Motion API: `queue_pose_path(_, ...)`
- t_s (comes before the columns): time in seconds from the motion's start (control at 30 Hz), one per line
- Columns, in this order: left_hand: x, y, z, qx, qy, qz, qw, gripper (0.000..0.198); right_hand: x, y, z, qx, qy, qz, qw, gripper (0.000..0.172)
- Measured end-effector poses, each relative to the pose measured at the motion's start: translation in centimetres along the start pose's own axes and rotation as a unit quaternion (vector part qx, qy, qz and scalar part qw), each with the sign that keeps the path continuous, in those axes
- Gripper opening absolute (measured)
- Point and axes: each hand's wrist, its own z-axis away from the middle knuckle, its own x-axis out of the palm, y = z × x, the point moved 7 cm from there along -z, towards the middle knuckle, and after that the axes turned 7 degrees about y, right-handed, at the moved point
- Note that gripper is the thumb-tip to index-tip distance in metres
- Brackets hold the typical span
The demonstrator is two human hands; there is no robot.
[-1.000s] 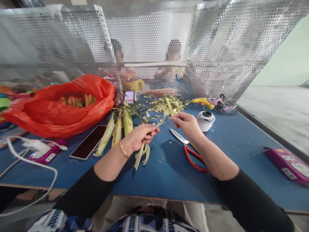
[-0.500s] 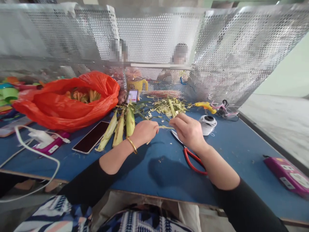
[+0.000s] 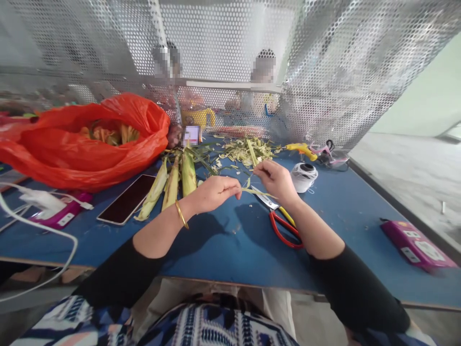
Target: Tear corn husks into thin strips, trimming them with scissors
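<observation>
My left hand [image 3: 220,193] is closed in a pinch on the end of a thin, pale green corn husk strip [image 3: 261,193]. The strip stretches rightward, its far end loose below my other hand. My right hand [image 3: 276,179] is also pinched, just above the strip; what its fingertips hold, if anything, I cannot make out. Under the strip lie red-handled scissors [image 3: 285,230], blades pointing away to the left. Several ears of corn in husks [image 3: 188,175] lie beside my left hand. Behind my hands is a heap of husk shreds [image 3: 245,150].
A red plastic bag [image 3: 61,161] with dried husk-like pieces stands at left, near a phone [image 3: 127,199] and a white cable [image 3: 74,245]. To the right are a white thread spool [image 3: 304,178], a yellow glue gun [image 3: 301,150] and a purple pack [image 3: 414,244]. A perforated metal screen [image 3: 230,43] rises behind.
My right hand has come off the strip's right end, which now hangs free, and sits slightly above it. My left hand keeps its pinch. The whole view has shifted a little.
</observation>
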Motion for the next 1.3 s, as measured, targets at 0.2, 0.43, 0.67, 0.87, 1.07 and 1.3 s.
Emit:
queue_pose_path(0.2, -0.5, -0.4, 0.1, -0.016, 0.037, 0.028, 0.999, 0.027, 1.3, 1.4, 0.5, 0.083, -0.035, -0.008, 0.996, 0.009)
queue_pose_path(0.43, -2.0, -1.3, 0.0, 0.003, 0.178, -0.044, 0.983, 0.025, 2.7, 1.6, 1.2, 0.115, -0.083, -0.015, 0.990, 0.012)
queue_pose_path(0.67, -3.0, -2.7, 0.1, -0.022, 0.254, -0.153, 0.955, 0.023, 3.4, -3.7, 2.8, -0.144, -0.132, -0.009, 0.981, 0.019)
queue_pose_path(0.87, 0.5, -1.9, -0.1, 0.041, 0.061, -0.317, 0.946, 0.025, 2.0, -6.3, 3.3, -0.263, -0.078, 0.080, 0.958, 0.026)
queue_pose_path(1.07, 2.6, 0.2, 0.7, 0.164, -0.060, -0.162, 0.971, 0.020, 1.1, -2.8, 1.2, -0.155, -0.064, 0.026, 0.985, 0.020)
queue_pose_path(1.3, -1.7, -0.8, 0.1, 0.057, 0.188, -0.076, 0.978, 0.017, 3.2, 2.0, 0.9, 0.061, -0.111, -0.073, 0.989, 0.016)
